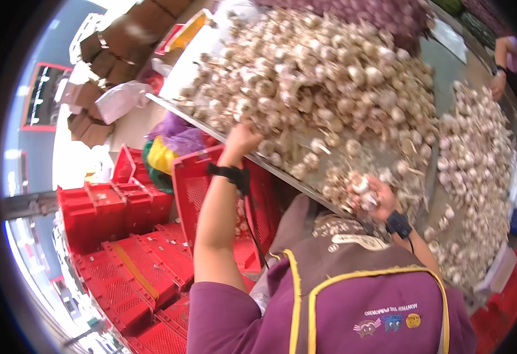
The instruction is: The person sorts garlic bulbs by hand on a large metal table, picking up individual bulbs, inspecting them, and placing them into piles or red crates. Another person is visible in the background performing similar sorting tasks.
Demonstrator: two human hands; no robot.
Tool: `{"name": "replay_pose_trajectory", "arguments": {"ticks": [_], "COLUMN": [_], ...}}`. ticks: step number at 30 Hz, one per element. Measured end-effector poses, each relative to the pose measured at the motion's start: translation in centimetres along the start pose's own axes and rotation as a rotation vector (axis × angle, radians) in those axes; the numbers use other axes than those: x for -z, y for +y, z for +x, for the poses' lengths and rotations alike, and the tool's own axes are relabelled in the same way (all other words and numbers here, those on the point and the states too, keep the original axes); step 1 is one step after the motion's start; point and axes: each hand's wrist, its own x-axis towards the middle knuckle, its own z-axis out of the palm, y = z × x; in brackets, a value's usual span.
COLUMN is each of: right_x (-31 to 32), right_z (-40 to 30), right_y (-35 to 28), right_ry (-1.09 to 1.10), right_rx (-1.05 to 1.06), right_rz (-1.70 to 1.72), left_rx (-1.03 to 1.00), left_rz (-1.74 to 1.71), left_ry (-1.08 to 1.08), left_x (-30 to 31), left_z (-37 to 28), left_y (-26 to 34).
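A large heap of garlic bulbs (pixel 329 79) covers a metal table (pixel 302 183) before me. My left hand (pixel 242 138) is at the table's near edge, on the left, with its fingers curled against bulbs of the heap; whether it grips one is hidden. Nearer to my body, my right hand (pixel 378 199) holds garlic bulbs (pixel 365 194) in its palm, low over loose bulbs and husks. Each wrist wears a black strap with a device and a cable.
Under my left arm stands a red plastic crate (pixel 196 186) with some garlic inside. Stacked red crates (pixel 121 274) fill the lower left. A second garlic pile (pixel 475 168) lies at right, near another person's hand (pixel 498 84). Purple mesh sacks (pixel 364 15) lie beyond the heap.
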Motion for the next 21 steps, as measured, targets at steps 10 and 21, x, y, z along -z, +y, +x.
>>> {"name": "replay_pose_trajectory", "arguments": {"ticks": [10,21], "right_x": [-0.1,-0.2], "right_z": [-0.3,-1.1], "right_y": [0.9,-0.3], "right_ry": [0.122,0.004], "right_rx": [-0.007,-0.015], "right_rz": [0.099,0.197], "left_rx": [-0.040,-0.021], "left_rz": [0.566,-0.397], "left_ry": [-0.133,0.038], "left_x": [-4.7,2.8], "left_z": [-2.1,-6.0], "left_y": [4.5,4.3]}}
